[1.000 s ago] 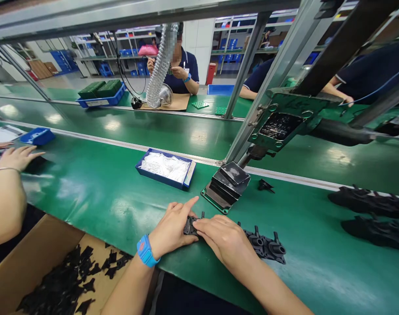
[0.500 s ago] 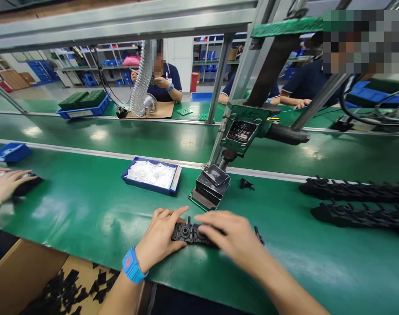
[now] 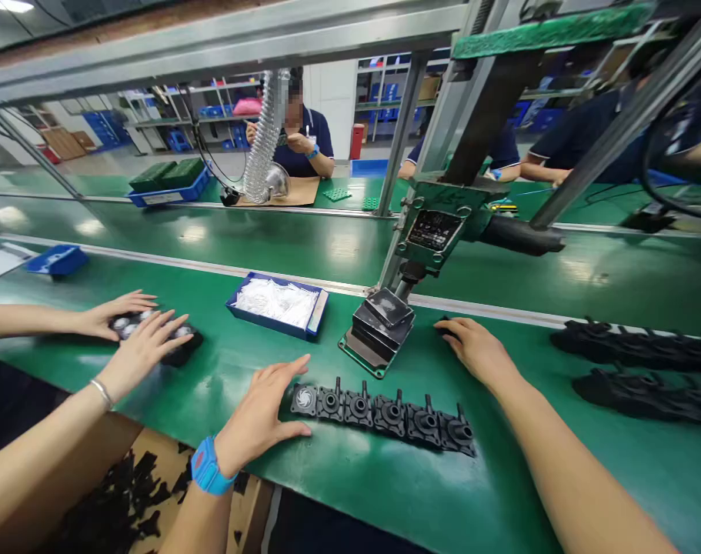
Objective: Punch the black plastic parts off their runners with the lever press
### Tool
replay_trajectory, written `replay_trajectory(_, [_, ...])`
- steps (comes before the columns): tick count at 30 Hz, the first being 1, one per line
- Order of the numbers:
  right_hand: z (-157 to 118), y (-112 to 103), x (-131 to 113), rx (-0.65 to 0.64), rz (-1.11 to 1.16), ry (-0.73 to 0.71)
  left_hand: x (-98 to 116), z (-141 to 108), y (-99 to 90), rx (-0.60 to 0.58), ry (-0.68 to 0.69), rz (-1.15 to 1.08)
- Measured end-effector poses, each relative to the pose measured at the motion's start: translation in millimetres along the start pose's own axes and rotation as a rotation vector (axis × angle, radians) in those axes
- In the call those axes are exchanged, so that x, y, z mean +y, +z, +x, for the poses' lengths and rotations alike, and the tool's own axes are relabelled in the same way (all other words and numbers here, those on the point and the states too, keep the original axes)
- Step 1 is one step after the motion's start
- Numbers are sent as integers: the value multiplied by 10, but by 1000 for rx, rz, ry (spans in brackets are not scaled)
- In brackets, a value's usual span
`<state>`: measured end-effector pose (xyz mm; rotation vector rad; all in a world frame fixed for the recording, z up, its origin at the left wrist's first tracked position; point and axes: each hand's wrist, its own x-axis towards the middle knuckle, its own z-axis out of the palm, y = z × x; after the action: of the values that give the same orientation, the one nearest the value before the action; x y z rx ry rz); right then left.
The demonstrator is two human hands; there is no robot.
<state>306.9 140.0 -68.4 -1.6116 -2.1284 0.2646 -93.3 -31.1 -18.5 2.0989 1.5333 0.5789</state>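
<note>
A row of several black plastic housings (image 3: 392, 415) with upright spouts lies on the green table; the leftmost piece shows a pale swirl-shaped rotor on its face. My left hand (image 3: 263, 408) is at that left end, thumb and fingers spread on either side of it. Whether it touches the row I cannot tell. To the right of the press, my right hand (image 3: 480, 350) has its fingers closed on a small black plastic part (image 3: 444, 328), mostly covered by the fingertips. The press head (image 3: 382, 331), with its metal block and plate, stands just behind the row.
A blue box of white slender pieces (image 3: 278, 302) sits left of the press. At left, a co-worker's hands (image 3: 145, 335) hold a black row with white tops. More black rows (image 3: 632, 346) lie at right. A carton of black scraps (image 3: 148, 492) is below the table edge.
My right hand has left the row and reached back right to the small black part. My left hand has loosened from the row. The co-worker's hands and black row have come further into view.
</note>
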Motion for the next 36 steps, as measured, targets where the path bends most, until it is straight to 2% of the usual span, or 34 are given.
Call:
replay_trajectory(5, [-150,-92,160,-43,73,110,-102,-46,-12,-27,-14,-102])
replay_trajectory(10, [-412,-235,176,-65,69,136,-115,27,11,-76,-24,-132])
replay_trajectory(14, [-524,-273,91,-10,24,146,-120,44,18,-85,-26,-157])
replay_trajectory(20, [-537,-218,-117,124,-25,127,-119,16,45,-42,-22,-187])
replay_trajectory(22, [-572,-279,-294,185,-32,114,-118,7,53,-35,-29,-193])
replay_trajectory(24, [-650,-392,-596,279,-13,84,-121,-1,58,-33,-34,-188])
replay_trajectory(26, [-758,-509,-1013,392,39,17,-130,-5,61,-37,-41,-179])
replay_trajectory(28, [-861,-562,-1480,459,100,-116,-142,-3,63,-52,-54,-174])
replay_trajectory(30, [-919,-509,-1907,400,187,-382,-151,4,64,-69,-67,-178])
replay_trajectory(32, [-914,-356,-2225,308,275,-600,-150,15,64,-73,-69,-190])
replay_trajectory(34, [-858,-149,-2411,233,325,-694,-140,26,59,-65,-54,-218])
replay_trajectory(36, [-788,55,-2489,177,329,-705,-125,34,51,-60,-39,-254])
